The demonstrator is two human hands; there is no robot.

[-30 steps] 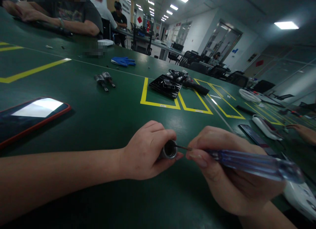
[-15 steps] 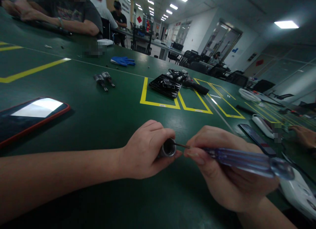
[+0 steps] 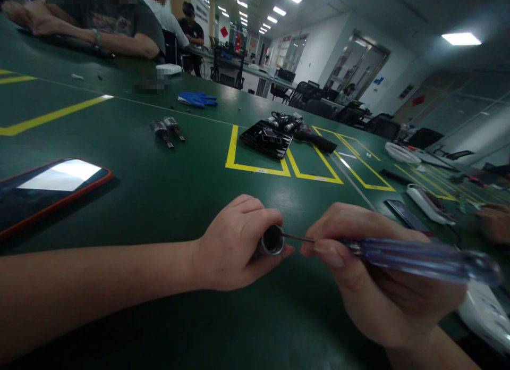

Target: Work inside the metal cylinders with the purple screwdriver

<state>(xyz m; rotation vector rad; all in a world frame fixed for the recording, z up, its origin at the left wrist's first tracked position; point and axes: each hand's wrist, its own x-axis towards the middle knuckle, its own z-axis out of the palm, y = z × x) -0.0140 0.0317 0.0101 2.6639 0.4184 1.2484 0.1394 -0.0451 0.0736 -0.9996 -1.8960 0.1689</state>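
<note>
My left hand (image 3: 235, 245) is closed around a short hollow metal cylinder (image 3: 273, 240), its open end turned toward me and to the right. Between the fingers of my right hand (image 3: 370, 274) is a screwdriver with a clear bluish handle (image 3: 418, 259) and a thin shaft (image 3: 297, 237). The shaft points left, and its tip is at the cylinder's right rim; whether it goes into the wall there I cannot tell. My palm and fingers hide most of the cylinder's body.
On the green table (image 3: 179, 189) lie a phone in a red case (image 3: 59, 181), two metal parts with narrow shafts (image 3: 167, 129), a blue glove (image 3: 197, 99) and a black packet (image 3: 266, 139) beside cables. White devices (image 3: 430, 204) stand at right. People sit across the table.
My right hand has shifted a little to the right with the screwdriver, and more of its shaft shows. The left hand and the cylinder have barely moved.
</note>
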